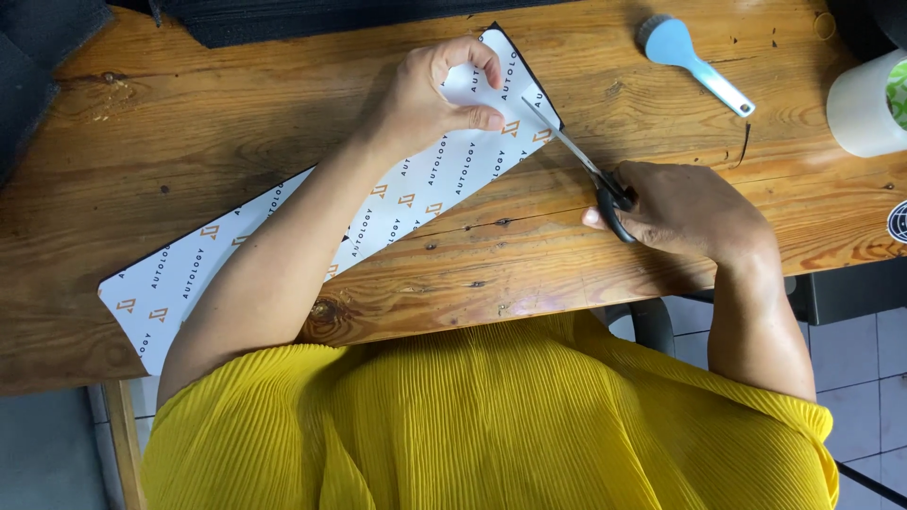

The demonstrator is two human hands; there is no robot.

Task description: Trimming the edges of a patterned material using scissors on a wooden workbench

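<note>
White printed strip (312, 231) with a black backing is lying slantwise across the wooden table (189, 123), one end hanging over the table's near edge. Left hand (436, 94) is pinching the strip's far end between thumb and curled fingers, lifting that corner slightly. Right hand (685, 210) is gripping the black handles of the scissors (576, 161), whose slim blades are pointing at the strip's far end (whether they are parted I cannot tell). Beyond the scissors, a blue brush (690, 59) is lying on the table, and a white cup (864, 104) is standing at the table's right edge.
</note>
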